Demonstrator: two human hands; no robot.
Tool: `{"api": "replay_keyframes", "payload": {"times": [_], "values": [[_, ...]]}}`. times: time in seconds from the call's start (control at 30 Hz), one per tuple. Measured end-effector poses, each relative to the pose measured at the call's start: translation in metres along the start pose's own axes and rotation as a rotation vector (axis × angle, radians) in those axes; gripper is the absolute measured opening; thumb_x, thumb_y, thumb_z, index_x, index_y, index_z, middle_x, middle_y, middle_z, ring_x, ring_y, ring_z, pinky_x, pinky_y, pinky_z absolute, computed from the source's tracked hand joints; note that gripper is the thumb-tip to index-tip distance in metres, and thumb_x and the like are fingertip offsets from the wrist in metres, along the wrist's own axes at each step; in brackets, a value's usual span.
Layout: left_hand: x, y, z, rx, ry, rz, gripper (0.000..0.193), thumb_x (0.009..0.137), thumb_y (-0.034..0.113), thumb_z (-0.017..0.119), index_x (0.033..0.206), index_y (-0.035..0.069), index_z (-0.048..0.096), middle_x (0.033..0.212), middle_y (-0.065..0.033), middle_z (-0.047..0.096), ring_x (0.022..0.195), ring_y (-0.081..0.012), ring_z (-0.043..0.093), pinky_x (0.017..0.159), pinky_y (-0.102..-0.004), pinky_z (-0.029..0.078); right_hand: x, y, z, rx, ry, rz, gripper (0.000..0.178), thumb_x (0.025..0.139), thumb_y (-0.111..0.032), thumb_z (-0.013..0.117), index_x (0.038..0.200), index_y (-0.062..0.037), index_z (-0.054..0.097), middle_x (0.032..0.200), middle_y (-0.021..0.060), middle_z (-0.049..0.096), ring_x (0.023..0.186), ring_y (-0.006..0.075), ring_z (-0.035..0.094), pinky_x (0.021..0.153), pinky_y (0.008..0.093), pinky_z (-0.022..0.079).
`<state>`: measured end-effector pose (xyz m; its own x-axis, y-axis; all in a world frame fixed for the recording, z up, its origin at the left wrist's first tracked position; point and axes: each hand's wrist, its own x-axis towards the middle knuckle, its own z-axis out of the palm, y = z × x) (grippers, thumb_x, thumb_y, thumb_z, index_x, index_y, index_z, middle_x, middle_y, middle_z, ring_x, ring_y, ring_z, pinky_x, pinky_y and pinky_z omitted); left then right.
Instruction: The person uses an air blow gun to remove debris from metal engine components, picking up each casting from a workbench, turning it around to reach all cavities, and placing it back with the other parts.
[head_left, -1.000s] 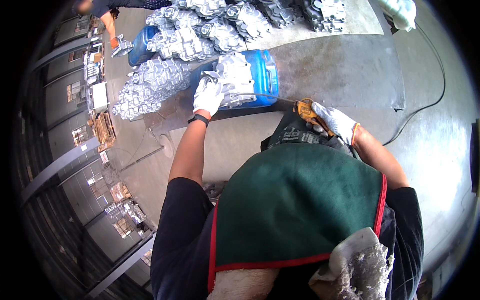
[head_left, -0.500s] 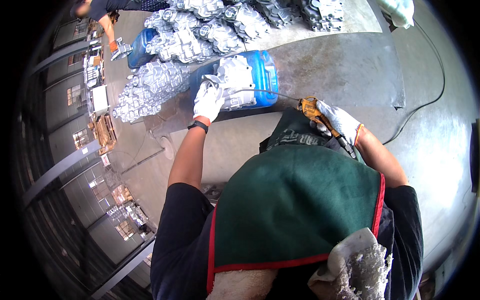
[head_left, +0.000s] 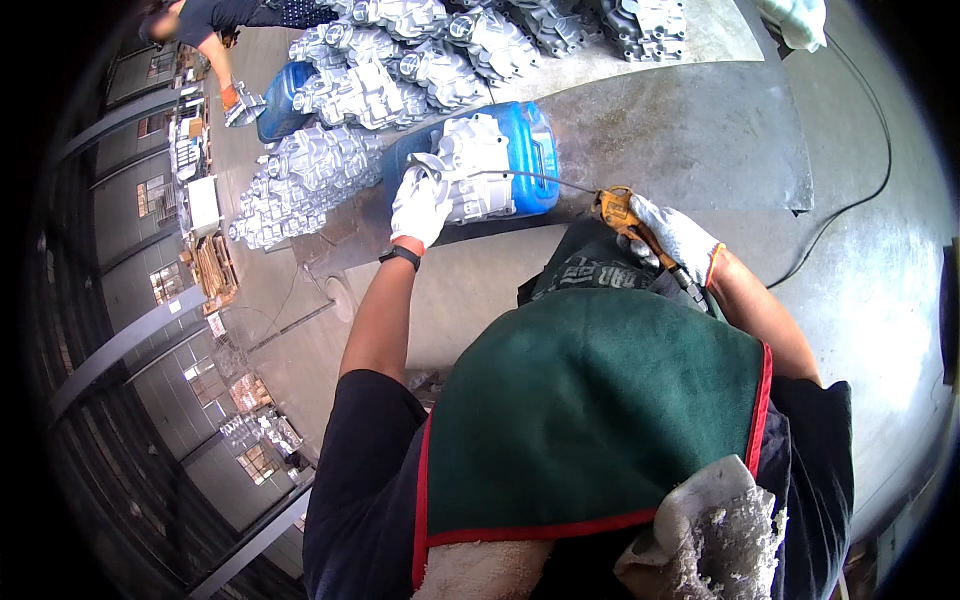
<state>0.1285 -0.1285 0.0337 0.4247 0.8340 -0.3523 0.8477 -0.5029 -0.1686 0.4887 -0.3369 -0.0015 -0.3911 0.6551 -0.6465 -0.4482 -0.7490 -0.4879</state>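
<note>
Grey casting (head_left: 474, 148) sits on a blue plastic container (head_left: 538, 158), container lying on a dark metal sheet (head_left: 690, 135). Casting's visible long side runs near to far, roughly square to the line between the hands.

Left hand (head_left: 421, 207), white glove, is much the nearer: on the casting's left side, toward the near corner. Fingers touch the metal; tips blend into the grey, so cannot tell whether they clasp it or only press.

Right hand (head_left: 678, 238), also gloved, is well apart, right and nearer the body. Fingers curl round a yellow hand tool (head_left: 614, 208), closed on its body. From the tool a thin rod (head_left: 562, 183) reaches left, slightly far, passing over the container to the casting's middle. Rod tip is over the casting's face; contact too fine to make out.

So casting lies left of the right fingers along the rod, and directly right of the left fingers. More castings (head_left: 305, 180) pile up to the left.
</note>
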Motion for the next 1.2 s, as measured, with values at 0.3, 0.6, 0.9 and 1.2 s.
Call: {"api": "replay_keyframes", "payload": {"times": [0.3,0.6,0.9,1.2], "values": [[-0.002,0.0,0.002,0.019,0.013,0.007,0.066,0.079,0.033,0.065,0.13,-0.002,0.042,0.138,-0.0266,0.036,0.13,-0.0379,0.032,0.108,-0.0401,0.028,-0.003,-0.015,0.0,0.484,-0.09,-0.014,0.045,0.097,-0.043,0.04,0.102,0.0002,0.053,0.079,0.0101,0.058,0.066,0.0208,0.06,0.062,0.0327,0.053],[0.001,0.0,0.003,0.0,0.045,0.033,0.061,0.078,0.034,0.065,0.123,-0.003,0.047,0.136,-0.0283,0.038,0.13,-0.0392,0.032,0.107,-0.0411,0.028,0.034,0.002,0.005,0.636,-0.197,0.066,0.044,0.099,-0.04,0.034,0.105,0.0017,0.05,0.083,0.015,0.058,0.07,0.0262,0.059,0.067,0.0401,0.052],[0.001,0.0,0.004,0.003,0.052,0.041,0.065,0.079,0.033,0.064,0.128,-0.002,0.043,0.137,-0.0269,0.037,0.13,-0.0384,0.031,0.108,-0.0409,0.027,0.038,0.002,0.005,0.689,-0.225,0.105,0.044,0.099,-0.039,0.033,0.104,0.0008,0.049,0.083,0.0143,0.057,0.071,0.0259,0.059,0.067,0.04,0.051],[0.001,-0.004,0.009,0.004,0.038,0.041,0.069,0.079,0.034,0.063,0.132,-0.002,0.04,0.139,-0.026,0.035,0.132,-0.0374,0.029,0.109,-0.0404,0.025,0.039,0.004,0.008,0.681,-0.247,0.08,0.044,0.099,-0.04,0.032,0.105,-0.0008,0.05,0.084,0.0143,0.058,0.074,0.0258,0.059,0.07,0.0388,0.051]]}}
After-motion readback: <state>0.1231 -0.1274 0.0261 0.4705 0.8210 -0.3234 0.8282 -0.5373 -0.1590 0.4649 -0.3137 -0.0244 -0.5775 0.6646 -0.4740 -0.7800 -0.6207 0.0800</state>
